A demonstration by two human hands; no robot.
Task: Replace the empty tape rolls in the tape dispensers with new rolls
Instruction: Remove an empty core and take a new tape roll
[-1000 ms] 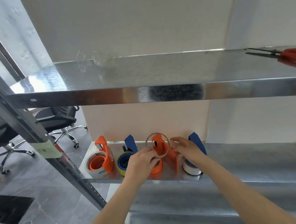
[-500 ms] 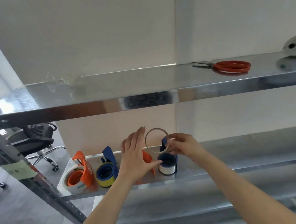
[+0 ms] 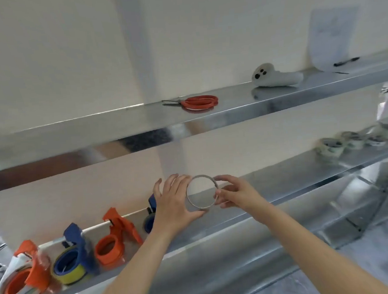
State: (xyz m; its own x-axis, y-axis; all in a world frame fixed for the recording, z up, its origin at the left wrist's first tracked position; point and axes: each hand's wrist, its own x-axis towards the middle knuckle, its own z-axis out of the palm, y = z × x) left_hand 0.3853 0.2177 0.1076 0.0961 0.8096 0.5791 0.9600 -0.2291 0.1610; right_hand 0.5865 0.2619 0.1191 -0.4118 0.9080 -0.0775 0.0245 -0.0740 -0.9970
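Core [image 3: 200, 206] in right hand [image 3: 235, 193]; left hand [image 3: 172, 201] perhaps touching.

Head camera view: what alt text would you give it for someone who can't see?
A person's right hand pinches an empty tape ring over a metal shelf, the open left hand beside it. Orange and blue tape dispensers stand to the left, fresh rolls far right.

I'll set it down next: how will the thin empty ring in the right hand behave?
The thin grey empty tape ring is probably very light: the right hand holds it by a fingertip pinch at one edge. Its thin wall likely flexes if squeezed. On edge on the smooth metal shelf it could roll; flat seems safer.
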